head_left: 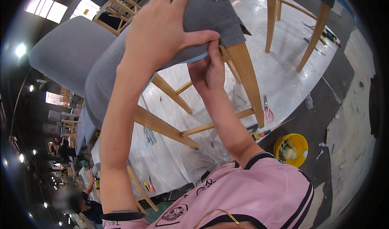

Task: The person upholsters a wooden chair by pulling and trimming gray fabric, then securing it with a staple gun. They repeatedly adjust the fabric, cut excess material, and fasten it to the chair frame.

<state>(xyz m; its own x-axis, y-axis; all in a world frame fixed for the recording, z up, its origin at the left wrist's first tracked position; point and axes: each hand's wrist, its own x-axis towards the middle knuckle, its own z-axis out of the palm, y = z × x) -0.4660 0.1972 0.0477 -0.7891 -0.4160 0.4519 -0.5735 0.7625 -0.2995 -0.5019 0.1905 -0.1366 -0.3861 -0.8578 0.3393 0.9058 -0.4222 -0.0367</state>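
A grey upholstered chair (109, 75) with pale wooden legs stands tilted in view in front of me. My left hand (156, 28) lies over its grey fabric, fingers stretched toward the upper edge and thumb pointing right along the seat's border. Below that border, my right hand (210, 69) reaches up from underneath, its thumb raised against the fabric edge beside the left thumb. The right fingers are curled and partly hidden under the seat. A strip of light blue lining (196, 58) shows between the hands. At the corner, the grey fabric flap (231, 28) overhangs a wooden leg (246, 77).
The chair stands on a table covered in clear plastic (283, 67). Red-handled scissors (267, 112) lie right of the legs; another pair (151, 185) lies nearer. A yellow bucket (304, 142) holds scraps. Another chair's legs (314, 38) stand at upper right. A person (87, 204) works at left.
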